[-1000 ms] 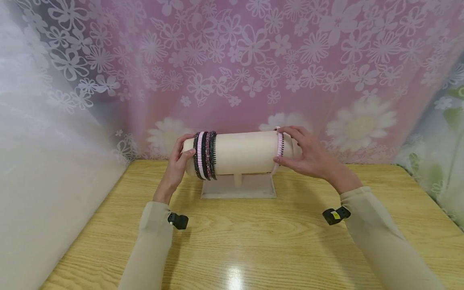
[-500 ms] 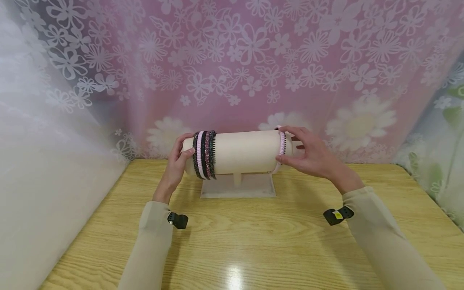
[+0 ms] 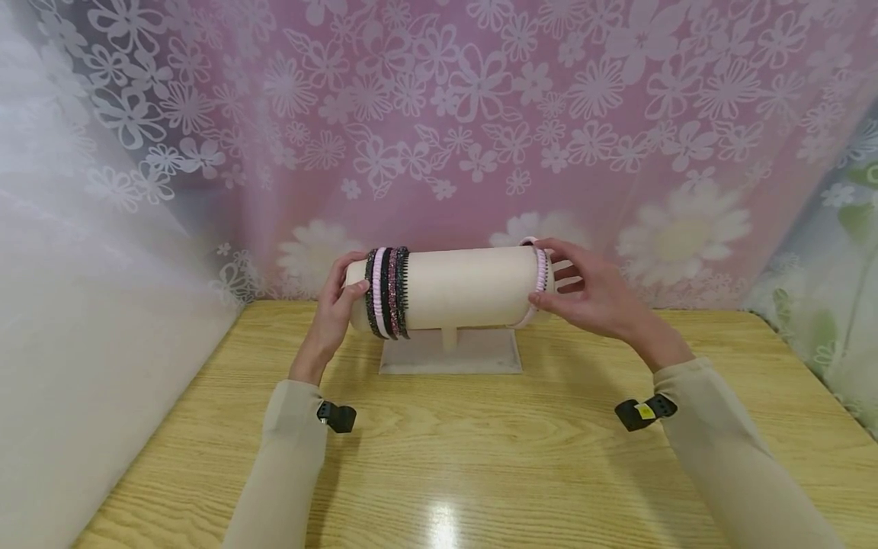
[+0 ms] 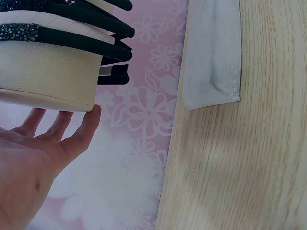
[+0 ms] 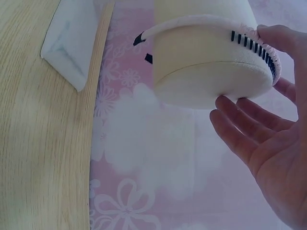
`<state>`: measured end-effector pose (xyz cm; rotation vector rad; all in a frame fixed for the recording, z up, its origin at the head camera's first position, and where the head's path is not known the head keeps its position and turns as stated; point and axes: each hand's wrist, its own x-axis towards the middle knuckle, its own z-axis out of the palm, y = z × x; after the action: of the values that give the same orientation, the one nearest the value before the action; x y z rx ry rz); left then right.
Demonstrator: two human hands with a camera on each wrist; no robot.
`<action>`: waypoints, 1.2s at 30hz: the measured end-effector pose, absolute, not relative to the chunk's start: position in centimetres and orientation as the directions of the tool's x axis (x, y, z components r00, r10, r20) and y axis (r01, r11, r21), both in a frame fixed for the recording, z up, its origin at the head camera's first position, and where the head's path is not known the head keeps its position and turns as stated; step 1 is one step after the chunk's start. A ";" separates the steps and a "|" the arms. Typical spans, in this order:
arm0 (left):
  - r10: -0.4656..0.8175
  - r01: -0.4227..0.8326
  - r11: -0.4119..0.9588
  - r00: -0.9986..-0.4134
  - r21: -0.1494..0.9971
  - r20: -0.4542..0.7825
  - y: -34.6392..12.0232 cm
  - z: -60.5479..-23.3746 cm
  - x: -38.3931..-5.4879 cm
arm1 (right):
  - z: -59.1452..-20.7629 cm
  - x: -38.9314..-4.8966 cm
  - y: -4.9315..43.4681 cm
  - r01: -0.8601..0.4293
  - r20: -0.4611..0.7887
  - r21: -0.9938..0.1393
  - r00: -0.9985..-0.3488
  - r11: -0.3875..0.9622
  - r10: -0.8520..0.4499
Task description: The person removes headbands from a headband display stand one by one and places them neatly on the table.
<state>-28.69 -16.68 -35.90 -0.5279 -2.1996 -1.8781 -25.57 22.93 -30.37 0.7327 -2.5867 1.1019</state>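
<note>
A cream padded headband stand (image 3: pixel 466 286) lies lengthwise as a cylinder on a short post. My left hand (image 3: pixel 339 293) grips its left end, thumb on the front beside several headbands. Among those are a pale pink headband (image 3: pixel 378 293) and glittery dark ones, the innermost with black comb teeth (image 3: pixel 405 282). Around the right end sits another pale pink headband (image 3: pixel 541 272), pinched between thumb and forefinger of my right hand (image 3: pixel 590 293). In the right wrist view its black teeth (image 5: pixel 254 45) show, and my other fingertips (image 5: pixel 223 101) meet the cylinder's end face.
The stand's flat whitish base (image 3: pixel 449 358) rests on a wood-grain table (image 3: pixel 466 442). Close behind hangs a pink curtain with white flowers (image 3: pixel 439 114). Pale fabric (image 3: pixel 82 267) borders the left side, and a floral one (image 3: pixel 844 267) the right.
My right hand has shifted slightly right, sliding the pale pink headband along the cylinder toward its right end. The left hand stays in place on the left end.
</note>
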 end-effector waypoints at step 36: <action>0.136 0.405 0.112 -0.911 0.908 0.389 -16.6 -35.9 -28.7 | -30.8 -24.8 24.2 -0.449 0.358 -0.783 -0.891 0.431 -0.278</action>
<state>-28.68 -16.60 -35.92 -0.5399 -2.1769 -1.8882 -24.80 24.17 -30.75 0.6434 -2.5058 1.4521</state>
